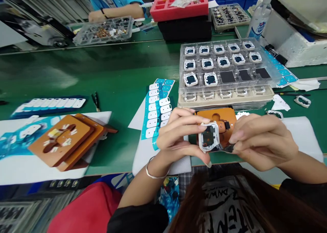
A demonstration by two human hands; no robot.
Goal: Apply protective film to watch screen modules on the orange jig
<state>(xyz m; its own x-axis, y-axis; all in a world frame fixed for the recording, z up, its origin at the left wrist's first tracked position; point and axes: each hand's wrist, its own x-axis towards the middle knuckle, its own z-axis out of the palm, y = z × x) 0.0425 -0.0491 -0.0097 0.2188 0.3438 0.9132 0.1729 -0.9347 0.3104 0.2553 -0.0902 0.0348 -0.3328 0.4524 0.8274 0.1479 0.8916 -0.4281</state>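
Observation:
My left hand (178,134) pinches a small white square frame part (209,137) between thumb and fingers, held above an orange fixture block (217,119) on the green table. My right hand (260,137) is closed beside it, its fingertips pinching something dark and thin (227,148) at the frame's lower right edge. A silver bangle sits on my left wrist. A sheet of white and blue stickers (158,107) lies just left of my hands.
Stacked clear trays (227,90) with several white frames stand behind my hands. Orange jig plates (66,141) lie at the left on white paper. Another person's arm (117,12) works at a tray across the table. A red tray (178,5) and a bottle (259,17) stand at the back.

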